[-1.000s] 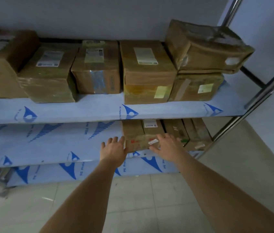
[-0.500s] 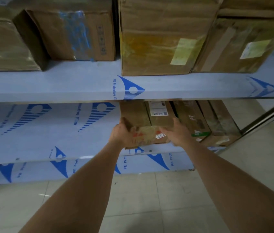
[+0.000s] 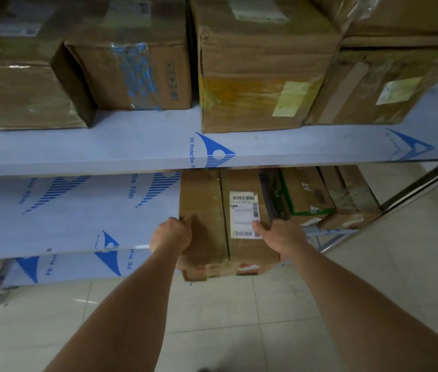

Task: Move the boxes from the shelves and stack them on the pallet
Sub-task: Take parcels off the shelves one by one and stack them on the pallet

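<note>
grip: your left hand (image 3: 171, 234) and right hand (image 3: 279, 234) clasp the box (image 3: 207, 210) sides.
step: slide it off the lower shelf (image 3: 51, 218) level, clearing the upper shelf (image 3: 132, 146).

Pale glossy square floor tiles (image 3: 239, 318) with thin grey grout lines cover the ground. A shiny metal upright post (image 3: 413, 191) slants at the right. Dim, cool light fills the room, with a faint glare streak on the floor.

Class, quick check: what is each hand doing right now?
Left hand: grips the left side of the cardboard box.
Right hand: grips the same box's right side, thumb on its shipping label.
</note>
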